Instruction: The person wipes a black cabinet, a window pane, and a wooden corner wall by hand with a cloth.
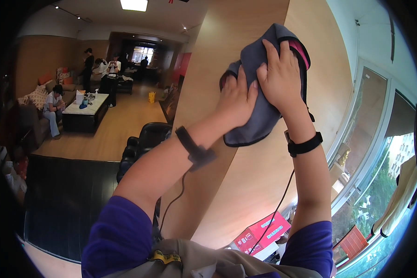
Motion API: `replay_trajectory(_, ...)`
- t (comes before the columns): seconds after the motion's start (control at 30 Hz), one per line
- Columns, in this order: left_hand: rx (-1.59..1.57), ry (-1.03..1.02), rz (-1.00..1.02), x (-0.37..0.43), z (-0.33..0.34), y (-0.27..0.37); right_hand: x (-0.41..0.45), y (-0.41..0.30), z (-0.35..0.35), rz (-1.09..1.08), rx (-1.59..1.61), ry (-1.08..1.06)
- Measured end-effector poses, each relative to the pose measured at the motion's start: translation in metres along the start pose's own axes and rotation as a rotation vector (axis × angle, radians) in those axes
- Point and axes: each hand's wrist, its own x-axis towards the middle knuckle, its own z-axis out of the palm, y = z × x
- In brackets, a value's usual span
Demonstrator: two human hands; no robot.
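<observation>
A grey cloth (260, 104) with black edging lies against a pale wood-panelled pillar (208, 104), spread over its corner. Part of its pink underside shows at the folded upper right edge. My left hand (238, 99) grips the cloth's left side, some fingertips tucked behind a fold. Higher up and to the right, my right hand (281, 76) presses flat on it, with some fingers hidden under the turned edge. Both wrists wear black straps, the left strap (194, 149) and the right strap (305, 144), with thin cables leading down.
Below the pillar's right face sits a red box (264, 232) bearing writing. Glazed window frames (365, 146) stand at the right. A black leather chair (149, 139) is left of the pillar. Farther off, several people are near a sofa and a low table (87, 107).
</observation>
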Motion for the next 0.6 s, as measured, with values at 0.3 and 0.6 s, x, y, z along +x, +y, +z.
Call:
replay_trajectory(0.3,0.033,-0.07,-0.085,-0.095,0.004,-0.005,-0.05,-0.039,-0.019,-0.072,0.047,-0.16)
replay_trajectory(0.6,0.203,-0.492,-0.375,-0.144,-0.003,0.017,-0.097,-0.058,-0.033,-0.227,0.221,-0.351)
